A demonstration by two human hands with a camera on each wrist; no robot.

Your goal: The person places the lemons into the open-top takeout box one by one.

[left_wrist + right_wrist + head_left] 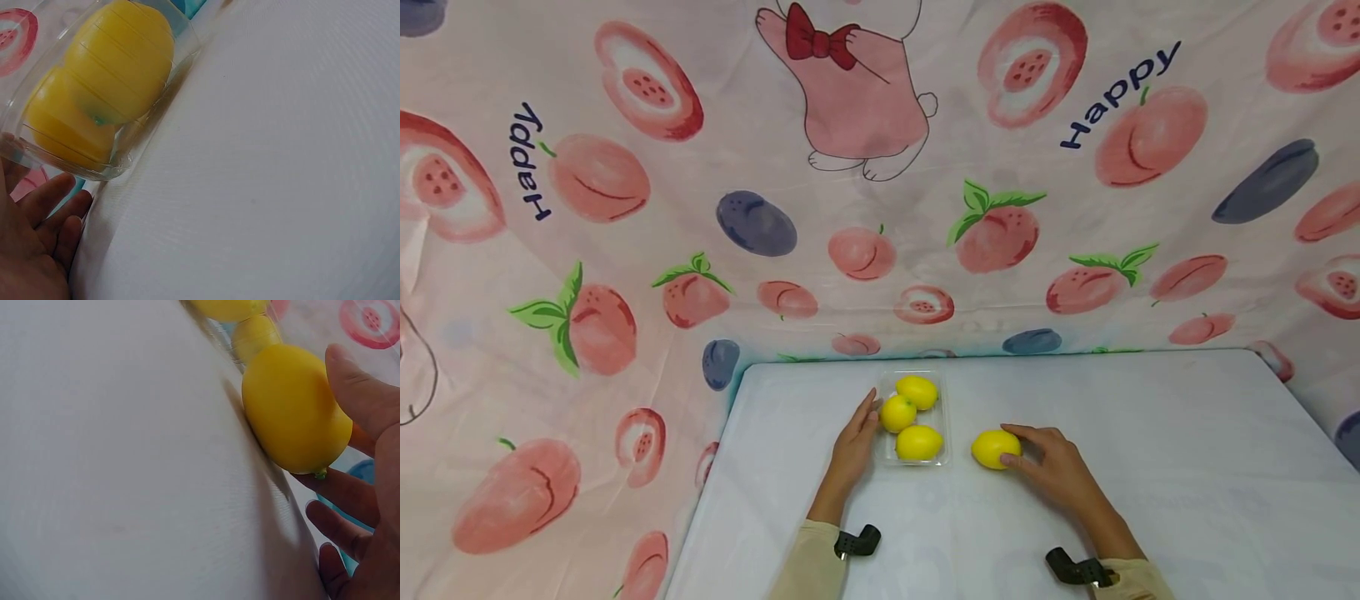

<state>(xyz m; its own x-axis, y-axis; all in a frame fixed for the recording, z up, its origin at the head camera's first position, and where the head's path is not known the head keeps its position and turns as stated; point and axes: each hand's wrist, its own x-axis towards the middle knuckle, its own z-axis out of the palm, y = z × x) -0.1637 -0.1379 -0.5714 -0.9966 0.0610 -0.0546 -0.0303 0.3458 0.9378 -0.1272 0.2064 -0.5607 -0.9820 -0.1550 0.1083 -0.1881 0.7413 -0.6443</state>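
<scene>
A clear plastic box [945, 427] stands on the white table with three yellow lemons inside: one at the back [917, 392], one in the middle [897, 413] and one at the front [919, 443]. Along the box's left side lies my left hand [852, 446], its fingers extended against the wall. To the right of the box, my right hand [1051, 467] holds another lemon [995, 449] between thumb and fingers. In the right wrist view this lemon [294, 409] sits at the tabletop, its green stem end towards the fingers.
The white table [1187, 483] extends around both hands. Behind it and at its left hangs a pink cloth [880, 200] printed with fruit and a rabbit figure. Black bands with cameras sit on the left wrist [857, 542] and right wrist [1075, 570].
</scene>
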